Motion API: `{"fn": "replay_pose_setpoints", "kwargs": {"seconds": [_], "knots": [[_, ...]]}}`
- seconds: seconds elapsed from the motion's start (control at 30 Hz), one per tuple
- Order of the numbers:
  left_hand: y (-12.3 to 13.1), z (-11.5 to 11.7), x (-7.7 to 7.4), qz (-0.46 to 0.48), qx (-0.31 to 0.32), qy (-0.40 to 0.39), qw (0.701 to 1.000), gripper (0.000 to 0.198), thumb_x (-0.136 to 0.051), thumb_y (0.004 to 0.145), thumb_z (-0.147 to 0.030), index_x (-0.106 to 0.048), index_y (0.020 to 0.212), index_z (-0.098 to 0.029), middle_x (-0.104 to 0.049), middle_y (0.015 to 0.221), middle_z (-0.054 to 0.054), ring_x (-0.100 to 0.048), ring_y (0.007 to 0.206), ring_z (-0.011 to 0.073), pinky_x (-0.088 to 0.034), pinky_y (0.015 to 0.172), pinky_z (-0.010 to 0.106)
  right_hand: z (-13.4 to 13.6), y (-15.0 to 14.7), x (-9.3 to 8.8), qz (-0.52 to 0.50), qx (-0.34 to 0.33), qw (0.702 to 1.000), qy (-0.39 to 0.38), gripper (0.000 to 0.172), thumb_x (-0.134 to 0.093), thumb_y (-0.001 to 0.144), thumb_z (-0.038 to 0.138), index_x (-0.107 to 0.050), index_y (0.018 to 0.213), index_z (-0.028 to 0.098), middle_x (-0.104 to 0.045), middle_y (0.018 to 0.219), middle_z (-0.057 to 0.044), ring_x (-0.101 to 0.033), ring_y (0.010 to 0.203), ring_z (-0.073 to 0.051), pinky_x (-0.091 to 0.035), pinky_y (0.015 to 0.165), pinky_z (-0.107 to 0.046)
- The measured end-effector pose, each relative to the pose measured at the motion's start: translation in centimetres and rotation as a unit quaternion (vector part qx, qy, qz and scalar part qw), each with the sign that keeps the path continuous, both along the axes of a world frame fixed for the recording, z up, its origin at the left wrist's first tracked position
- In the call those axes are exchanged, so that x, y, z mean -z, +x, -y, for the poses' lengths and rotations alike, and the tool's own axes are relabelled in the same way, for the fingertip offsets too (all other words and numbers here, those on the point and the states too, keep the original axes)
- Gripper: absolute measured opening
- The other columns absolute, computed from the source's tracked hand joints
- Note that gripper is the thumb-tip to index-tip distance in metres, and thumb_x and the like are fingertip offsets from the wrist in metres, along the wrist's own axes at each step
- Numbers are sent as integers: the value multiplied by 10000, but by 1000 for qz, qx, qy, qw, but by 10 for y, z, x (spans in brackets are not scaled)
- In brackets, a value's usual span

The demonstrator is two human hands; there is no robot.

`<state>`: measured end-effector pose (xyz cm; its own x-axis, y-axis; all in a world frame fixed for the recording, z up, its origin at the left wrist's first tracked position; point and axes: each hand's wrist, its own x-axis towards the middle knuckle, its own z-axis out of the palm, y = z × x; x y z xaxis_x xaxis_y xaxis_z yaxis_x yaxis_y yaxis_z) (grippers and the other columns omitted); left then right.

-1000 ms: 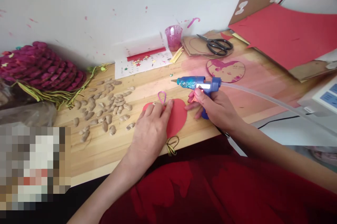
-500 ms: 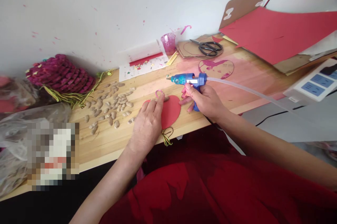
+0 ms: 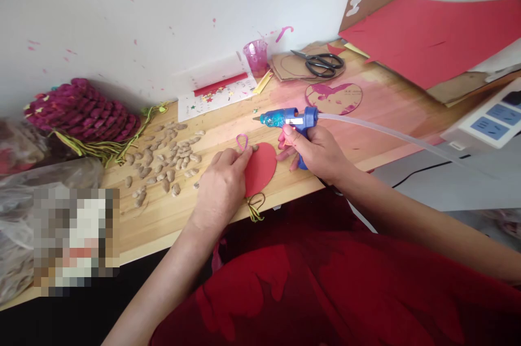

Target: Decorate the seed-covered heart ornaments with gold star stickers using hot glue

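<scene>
My right hand (image 3: 315, 151) is wrapped round a blue glue gun (image 3: 288, 117), its nozzle pointing left above the table. A long clear glue stick (image 3: 366, 122) runs out of the gun's back. My left hand (image 3: 226, 178) rests on a red heart-shaped piece (image 3: 261, 170), fingers together at its upper left edge; what the fingertips press is partly hidden. A small pink loop (image 3: 241, 141) sticks up past the fingers. Green and yellow strings (image 3: 255, 211) hang at the lower end of the red piece.
Several peanuts (image 3: 163, 164) lie left of my left hand. Dark pink stacked pieces (image 3: 83, 113) stand at the far left. Behind are a pink-stained cup (image 3: 256, 58), black scissors (image 3: 321, 64) and a cardboard heart (image 3: 336, 99). Red sheets (image 3: 431, 37) and a power strip (image 3: 488, 121) are at the right.
The view has shifted slightly, so the things on the table appear further left and higher. My left fingers look more bent, and more of the pink loop shows.
</scene>
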<state>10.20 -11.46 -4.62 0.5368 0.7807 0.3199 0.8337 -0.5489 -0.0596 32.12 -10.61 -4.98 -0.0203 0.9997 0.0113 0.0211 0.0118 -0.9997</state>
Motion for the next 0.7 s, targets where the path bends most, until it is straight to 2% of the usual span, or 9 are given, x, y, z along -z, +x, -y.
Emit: {"fn": "replay_pose_setpoints", "kwargs": {"seconds": [0.17,0.4,0.7], "knots": [[2,-1,-2,-3,-1,-22,1000,401,-486,965,-79,-665,1315,-160,-692,973,95,-640,887,223,-553,811,333,5,2,-1,15,2,1000,-6,508,-639,875,692,-641,861,184,-678,839,-52,-755,651,-189,-536,373,-198],[1,-5,-4,86,-20,-40,995,348,-534,981,-191,-668,1302,-190,-729,994,84,-690,877,210,-548,781,310,21,9,-10,40,-13,999,-33,454,-628,915,634,-638,836,188,-694,857,-63,-742,639,-178,-541,399,-207],[3,-5,0,89,-40,-21,995,303,-524,1008,-242,-726,1233,-224,-717,919,67,-678,807,190,-509,709,285,25,10,-4,76,-5,997,11,415,-591,965,574,-647,830,186,-683,784,-39,-727,598,-155,-536,413,-193]]}}
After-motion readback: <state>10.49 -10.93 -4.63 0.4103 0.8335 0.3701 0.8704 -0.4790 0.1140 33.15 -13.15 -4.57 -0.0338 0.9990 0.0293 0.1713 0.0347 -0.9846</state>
